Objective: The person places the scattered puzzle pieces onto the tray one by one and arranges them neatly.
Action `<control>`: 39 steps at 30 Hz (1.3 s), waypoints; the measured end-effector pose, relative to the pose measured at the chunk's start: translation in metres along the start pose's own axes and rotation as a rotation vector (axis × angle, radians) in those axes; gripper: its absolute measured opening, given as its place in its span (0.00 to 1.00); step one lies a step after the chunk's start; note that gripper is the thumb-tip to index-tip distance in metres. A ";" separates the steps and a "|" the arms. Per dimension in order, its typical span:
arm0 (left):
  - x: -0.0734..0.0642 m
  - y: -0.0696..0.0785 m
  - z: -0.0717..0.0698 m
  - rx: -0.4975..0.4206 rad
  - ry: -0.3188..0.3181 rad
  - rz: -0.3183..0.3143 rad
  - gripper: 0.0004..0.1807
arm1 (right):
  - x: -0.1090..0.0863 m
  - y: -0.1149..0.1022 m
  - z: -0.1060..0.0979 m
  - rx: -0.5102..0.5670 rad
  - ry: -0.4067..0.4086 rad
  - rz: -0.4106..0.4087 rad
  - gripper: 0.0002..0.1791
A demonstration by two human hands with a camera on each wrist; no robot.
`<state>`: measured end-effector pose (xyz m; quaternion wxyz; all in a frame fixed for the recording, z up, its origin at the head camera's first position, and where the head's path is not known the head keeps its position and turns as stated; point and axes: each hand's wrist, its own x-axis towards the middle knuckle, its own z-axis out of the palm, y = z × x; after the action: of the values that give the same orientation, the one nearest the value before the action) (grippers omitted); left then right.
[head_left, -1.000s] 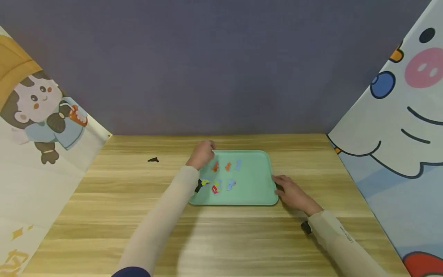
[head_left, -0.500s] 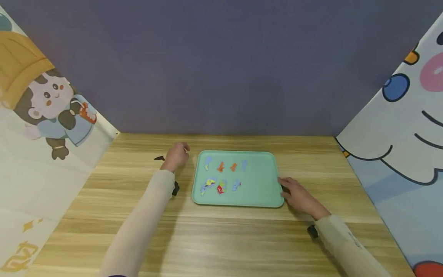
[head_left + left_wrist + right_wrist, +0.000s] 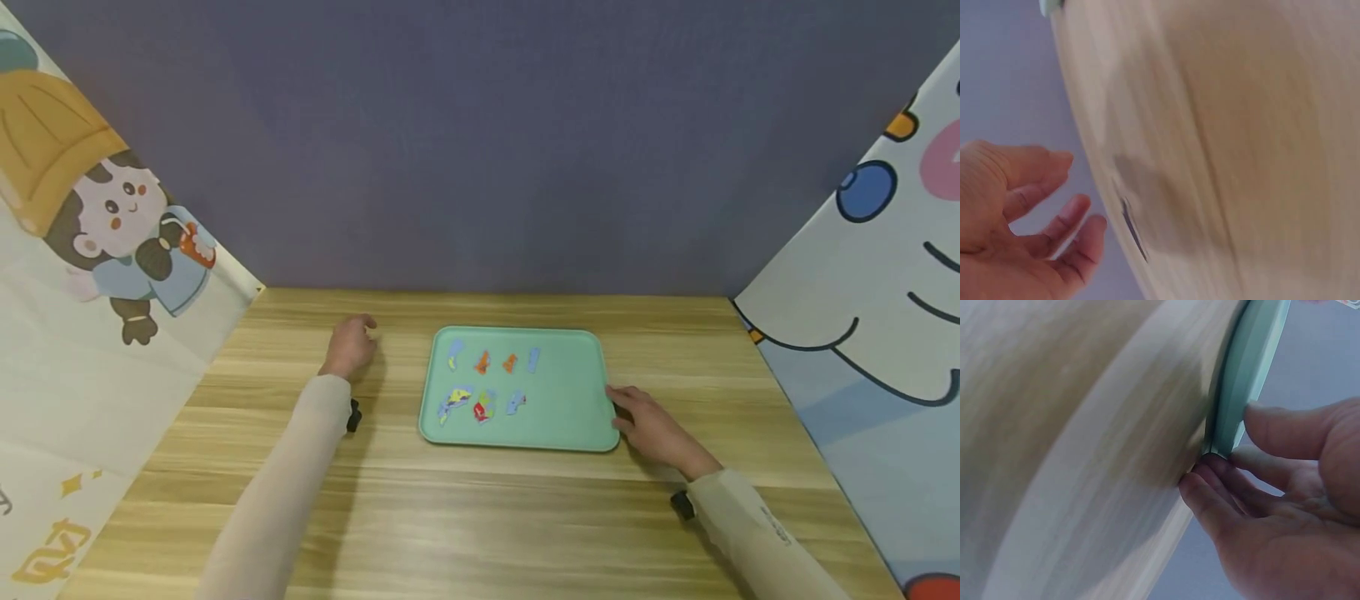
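Observation:
My left hand (image 3: 350,347) hovers over the table to the left of the tray, fingers parted and holding nothing. A small dark flat piece (image 3: 1133,229) lies just beyond its fingertips in the left wrist view; in the head view the hand covers it. My right hand (image 3: 654,427) pinches the right rim of the mint-green tray (image 3: 573,392), thumb on the rim and fingertips low against its side. Several small flat pieces lie in the tray in two rows, among them an orange piece (image 3: 482,362), a red-and-green piece (image 3: 483,407) and a pale blue strip (image 3: 533,360).
The wooden table (image 3: 480,517) ends at a dark grey-blue panel (image 3: 480,150) behind the tray. Printed cartoon panels stand on both sides, a figure in a hat (image 3: 112,200) at left and a white character (image 3: 817,308) at right.
My left hand has moved left, from the tray's upper left corner to over the dark piece. A blue-and-yellow piece now shows at that corner. The right hand stays at the rim.

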<state>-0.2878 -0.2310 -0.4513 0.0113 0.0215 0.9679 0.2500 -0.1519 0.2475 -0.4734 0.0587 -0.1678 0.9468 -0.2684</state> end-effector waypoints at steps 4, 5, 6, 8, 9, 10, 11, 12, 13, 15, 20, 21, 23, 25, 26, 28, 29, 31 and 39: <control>-0.004 -0.009 -0.004 0.067 -0.009 -0.025 0.18 | 0.000 0.000 0.000 -0.001 0.005 -0.006 0.28; -0.004 -0.011 -0.005 0.081 -0.019 -0.024 0.17 | 0.000 0.000 0.000 -0.002 0.007 -0.011 0.28; -0.005 -0.013 -0.006 0.083 -0.035 -0.031 0.17 | 0.000 0.000 0.000 -0.002 0.009 -0.012 0.28; -0.006 -0.015 -0.008 0.084 -0.067 -0.040 0.17 | 0.001 0.000 0.000 -0.003 0.011 -0.013 0.28; -0.006 -0.017 -0.009 0.077 -0.084 -0.049 0.17 | 0.001 0.000 0.000 -0.002 0.011 -0.009 0.28; -0.006 -0.018 -0.009 0.074 -0.093 -0.050 0.17 | 0.001 0.000 0.000 -0.002 0.010 -0.009 0.28; -0.007 -0.019 -0.009 0.067 -0.097 -0.055 0.17 | 0.001 0.000 0.000 -0.002 0.009 -0.007 0.28; -0.007 -0.020 -0.010 0.061 -0.096 -0.060 0.17 | 0.001 0.000 0.000 -0.002 0.008 -0.003 0.28; -0.007 -0.022 -0.010 0.064 -0.089 -0.065 0.17 | 0.001 -0.001 0.000 -0.001 0.007 -0.001 0.28; -0.008 -0.025 -0.010 0.066 -0.069 -0.081 0.18 | 0.001 -0.001 0.000 0.000 0.004 0.004 0.28; -0.008 -0.031 -0.012 0.079 -0.066 -0.097 0.17 | 0.001 -0.003 -0.001 0.002 0.000 0.013 0.28; -0.008 -0.031 -0.012 0.079 -0.076 -0.094 0.17 | 0.001 -0.003 -0.001 0.004 -0.001 0.014 0.28; -0.008 -0.031 -0.013 0.069 -0.104 -0.094 0.16 | 0.001 -0.003 0.000 0.002 -0.004 0.017 0.28; -0.007 -0.031 -0.014 0.069 -0.133 -0.097 0.16 | 0.001 -0.003 0.000 0.000 -0.008 0.016 0.28; -0.007 -0.031 -0.014 0.072 -0.146 -0.097 0.16 | 0.001 -0.003 0.000 -0.001 -0.009 0.014 0.28; -0.006 -0.031 -0.015 0.089 -0.174 -0.095 0.15 | 0.001 -0.002 0.001 0.000 -0.011 0.015 0.29; -0.006 -0.032 -0.015 0.092 -0.184 -0.093 0.14 | 0.000 -0.001 0.001 0.001 -0.012 0.016 0.29; -0.005 -0.034 -0.015 0.104 -0.191 -0.079 0.11 | 0.000 -0.001 0.001 0.003 -0.013 0.016 0.29; -0.006 -0.041 -0.014 0.088 -0.188 0.000 0.07 | -0.001 0.000 0.000 0.013 -0.012 0.031 0.29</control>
<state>-0.2843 -0.2742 -0.4584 0.1010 0.0455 0.9727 0.2041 -0.1511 0.2475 -0.4735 0.0696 -0.1544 0.9471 -0.2728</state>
